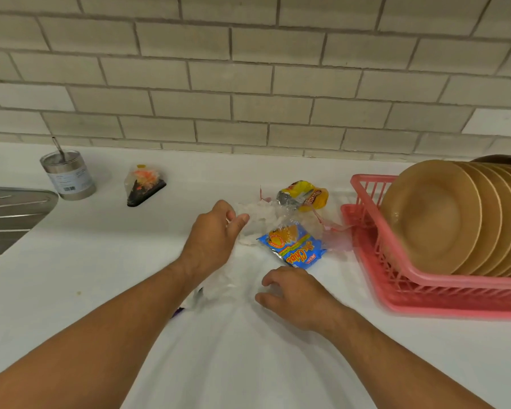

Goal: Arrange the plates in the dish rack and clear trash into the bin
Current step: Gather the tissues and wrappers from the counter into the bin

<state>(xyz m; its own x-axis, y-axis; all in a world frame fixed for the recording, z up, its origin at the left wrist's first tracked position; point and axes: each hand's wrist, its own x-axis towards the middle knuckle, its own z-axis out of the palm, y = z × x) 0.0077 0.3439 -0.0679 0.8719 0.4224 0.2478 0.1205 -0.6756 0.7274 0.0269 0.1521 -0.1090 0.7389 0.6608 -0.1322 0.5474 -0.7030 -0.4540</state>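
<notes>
Several tan plates (pixel 434 214) stand upright in the pink dish rack (pixel 375 261) at the right. Trash lies on the white counter (pixel 101 261): crumpled clear plastic (pixel 257 214), a blue chip bag (pixel 292 246) and a yellow wrapper (pixel 307 196). My left hand (pixel 213 234) pinches the edge of the clear plastic with thumb and fingers. My right hand (pixel 295 293) is curled round the rim of a thin white plastic bag (pixel 233 335), which stretches between my forearms toward me. No bin is in view.
A triangular plastic food pack (pixel 145 184) and a metal can (pixel 68 175) with a utensil in it stand at the back left. A steel sink drainboard (pixel 9 214) is at the far left. A tiled wall closes off the back.
</notes>
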